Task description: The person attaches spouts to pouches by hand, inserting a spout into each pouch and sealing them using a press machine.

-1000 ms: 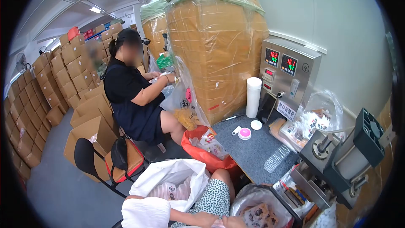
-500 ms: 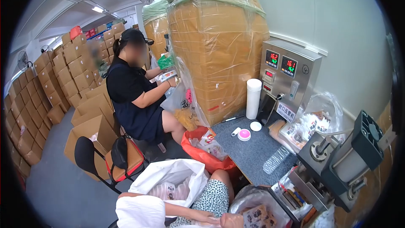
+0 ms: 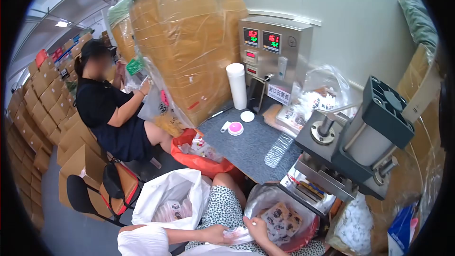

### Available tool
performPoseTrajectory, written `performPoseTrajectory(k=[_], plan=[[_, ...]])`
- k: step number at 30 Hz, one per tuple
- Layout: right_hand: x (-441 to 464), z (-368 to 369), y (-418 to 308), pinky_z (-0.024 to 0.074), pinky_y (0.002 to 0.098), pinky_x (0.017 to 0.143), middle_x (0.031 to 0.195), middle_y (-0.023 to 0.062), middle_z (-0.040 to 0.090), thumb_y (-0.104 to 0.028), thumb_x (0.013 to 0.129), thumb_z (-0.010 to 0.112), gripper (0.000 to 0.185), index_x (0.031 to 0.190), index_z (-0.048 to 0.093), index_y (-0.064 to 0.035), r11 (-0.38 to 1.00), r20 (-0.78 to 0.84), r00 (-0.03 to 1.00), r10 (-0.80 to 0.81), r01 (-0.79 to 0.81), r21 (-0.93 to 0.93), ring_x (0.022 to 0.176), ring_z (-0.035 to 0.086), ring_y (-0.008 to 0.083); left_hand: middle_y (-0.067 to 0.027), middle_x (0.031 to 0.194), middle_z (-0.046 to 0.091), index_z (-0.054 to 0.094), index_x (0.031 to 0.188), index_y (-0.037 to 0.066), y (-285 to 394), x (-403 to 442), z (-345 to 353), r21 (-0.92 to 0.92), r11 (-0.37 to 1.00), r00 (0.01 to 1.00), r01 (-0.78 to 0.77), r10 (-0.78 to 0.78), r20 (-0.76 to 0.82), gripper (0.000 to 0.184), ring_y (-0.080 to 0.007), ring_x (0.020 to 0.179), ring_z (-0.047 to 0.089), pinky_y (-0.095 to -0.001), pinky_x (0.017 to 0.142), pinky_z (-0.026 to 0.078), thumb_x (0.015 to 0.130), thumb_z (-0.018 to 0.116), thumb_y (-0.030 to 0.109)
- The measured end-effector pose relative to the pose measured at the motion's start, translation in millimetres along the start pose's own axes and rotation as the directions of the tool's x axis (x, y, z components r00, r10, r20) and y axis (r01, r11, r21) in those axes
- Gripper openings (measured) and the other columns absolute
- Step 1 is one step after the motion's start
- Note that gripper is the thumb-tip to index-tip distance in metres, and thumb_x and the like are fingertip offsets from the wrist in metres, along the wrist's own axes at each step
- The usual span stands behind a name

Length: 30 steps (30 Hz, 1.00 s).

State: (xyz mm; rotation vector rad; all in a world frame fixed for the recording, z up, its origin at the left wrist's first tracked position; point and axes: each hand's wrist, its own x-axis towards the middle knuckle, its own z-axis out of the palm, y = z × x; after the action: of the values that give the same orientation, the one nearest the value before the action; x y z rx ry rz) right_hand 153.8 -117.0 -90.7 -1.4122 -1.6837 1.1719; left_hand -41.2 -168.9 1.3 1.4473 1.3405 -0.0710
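Clock bearings are taken from the hands, twelve being straight up the view. The left hand (image 3: 215, 233) is clamped on the left end of one clear, printed plastic packet (image 3: 238, 235); the right hand (image 3: 257, 229) pinches its other end. The packet lies over the lap.

Containers: at ten o'clock, one open white sack (image 3: 197, 194) holding printed packets, count not determinable because they overlap. At two o'clock, beside the right hand, one clear-lined bin (image 3: 259, 193) holding several printed packets, also overlapping. At three o'clock, one clear bag of white material (image 3: 354, 225). At eleven, one red bag (image 3: 213, 165), part filled with packaged goods.

Farther off, on the desk (image 3: 218, 140): one pink-topped round pot (image 3: 235, 128), one white disc (image 3: 247, 116) and one white cylinder (image 3: 237, 86), all near twelve. One transparent bag (image 3: 350, 84) with printed packets stands toward one o'clock. Just past twelve, one steel control box (image 3: 299, 38) bears four lit displays.

Between ten and eleven, one seated co-worker (image 3: 106, 118); stacked cartons (image 3: 52, 96) lie beyond.
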Motion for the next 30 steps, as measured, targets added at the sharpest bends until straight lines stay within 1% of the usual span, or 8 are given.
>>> performPoseTrajectory(k=[3,6,9,15,18,21,26,30], plan=[[11.2,-16.4,-40.3,0.0449,0.0399,0.056,0.055,0.015,0.058,-0.032,0.092,0.066,0.043,0.065,0.06,0.0013,0.982,-0.076,0.995,0.061,-0.046,0.182,0.055,0.062,0.0276,-0.0127,0.106,0.07,0.063,0.121,-0.003,7.6,3.3,-19.5,-0.238,0.971,0.994,-0.019,0.044,0.104,0.067,-0.0166,0.094,0.065,-0.0299,0.083,0.051,0.082,0.074,0.051],[27.2,-36.6,-82.6,0.0426,0.0369,0.052,0.053,0.0135,0.055,-0.023,0.096,0.061,0.039,0.066,0.057,0.0015,0.953,-0.209,0.973,-0.098,0.152,0.261,0.051,0.06,0.0228,-0.0059,0.105,0.069,0.065,0.115,-0.001,13.3,2.9,-33.1,-0.612,0.79,0.981,-0.032,0.141,0.131,0.046,-0.0106,0.093,0.063,-0.0268,0.081,0.051,0.082,0.082,0.028],[26.0,-57.3,-116.6,0.0388,0.0355,0.047,0.053,0.0138,0.051,-0.015,0.097,0.057,0.036,0.066,0.052,0.0015,0.892,-0.26,0.903,-0.342,0.399,0.213,0.047,0.055,0.024,-0.0056,0.105,0.069,0.065,0.115,-0.001,18.9,1.7,-43.2,-0.642,0.766,0.963,-0.036,0.199,0.183,0.045,-0.0108,0.094,0.063,-0.0265,0.083,0.051,0.082,0.082,0.025],[50.8,-69.4,-122.1,0.0426,0.038,0.046,0.059,0.0119,0.051,0.002,0.084,0.054,0.02,0.064,0.05,-0.0003,0.534,-0.204,0.538,-0.818,0.842,0.077,0.049,0.055,0.029,-0.0047,0.103,0.069,0.065,0.115,0.0,2.1,17.9,-25.8,-0.806,0.591,0.944,-0.032,0.283,0.171,0.046,-0.0124,0.095,0.065,-0.0293,0.085,0.052,0.077,0.084,0.016],[66.6,-55.9,-105.7,0.0441,0.0409,0.049,0.062,0.016,0.054,-0.004,0.093,0.048,0.025,0.068,0.053,-0.0002,0.692,-0.173,0.697,-0.696,0.715,0.094,0.052,0.058,0.0325,-0.0055,0.103,0.069,0.064,0.115,0.0,1.3,20.0,-28.4,-0.854,0.52,0.982,0.023,0.147,0.115,0.046,-0.0137,0.095,0.066,-0.0303,0.086,0.053,0.078,0.083,0.018],[81.8,-36.8,-88.5,0.0424,0.0436,0.052,0.061,0.0214,0.057,-0.022,0.102,0.047,0.04,0.071,0.056,0.0016,0.927,-0.208,0.929,-0.306,0.341,0.159,0.054,0.059,0.0389,-0.0071,0.109,0.069,0.06,0.123,0.001,13.6,15.3,-53.5,-0.804,0.589,0.996,0.088,-0.077,0.052,0.049,-0.0157,0.098,0.067,-0.0301,0.088,0.054,0.084,0.079,0.024],[99.9,-30.9,-74.6,0.0441,0.048,0.065,0.064,0.0229,0.059,-0.037,0.104,0.037,0.058,0.071,0.06,0.0057,0.97,-0.231,0.969,0.087,-0.03,0.241,0.069,0.064,0.0389,-0.0145,0.145,0.045,0.033,0.15,0.004,-1.4,-8.1,-75.7,-0.923,0.218,0.927,-0.317,0.275,-0.254,0.08,-0.0224,0.132,0.047,-0.0361,0.109,0.04,0.087,0.077,0.026],[112.6,-16.7,-47.8,0.0457,0.0463,0.069,0.065,0.0234,0.06,-0.042,0.103,0.033,0.064,0.075,0.063,0.0053,0.972,-0.217,0.962,0.167,-0.123,0.202,0.069,0.063,0.0378,-0.0124,0.147,0.043,0.028,0.152,0.007,10.1,-21.9,-64.2,-0.473,0.66,0.8,-0.584,0.366,-0.476,0.087,-0.0227,0.136,0.041,-0.0375,0.112,0.035,0.079,0.076,0.0]])
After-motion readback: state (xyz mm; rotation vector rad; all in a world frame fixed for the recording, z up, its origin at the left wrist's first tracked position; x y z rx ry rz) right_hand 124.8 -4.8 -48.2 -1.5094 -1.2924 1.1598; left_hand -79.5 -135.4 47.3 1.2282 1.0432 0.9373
